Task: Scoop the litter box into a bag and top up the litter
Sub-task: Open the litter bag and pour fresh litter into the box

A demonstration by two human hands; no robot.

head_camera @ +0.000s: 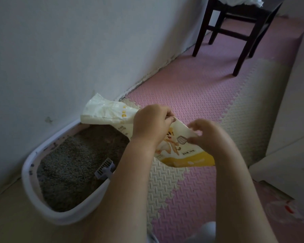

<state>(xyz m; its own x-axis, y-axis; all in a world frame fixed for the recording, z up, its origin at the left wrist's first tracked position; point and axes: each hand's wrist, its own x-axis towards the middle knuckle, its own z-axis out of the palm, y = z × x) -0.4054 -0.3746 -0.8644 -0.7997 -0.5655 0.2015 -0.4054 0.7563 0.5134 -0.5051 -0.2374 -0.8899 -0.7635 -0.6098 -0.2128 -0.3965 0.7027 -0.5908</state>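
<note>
Nearby, bag [104, 111] overlapping litter box [27, 174], scoop [104, 168] inside, chair [244, 12] beyond

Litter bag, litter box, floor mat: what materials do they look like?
The litter bag: thin printed plastic film, slight sheen; it creases and crumples. The litter box: smooth moulded plastic, white, rounded rim, likely rigid. The floor mat: probably foam tiles, matte; embossed pattern and jigsaw edges.
</note>
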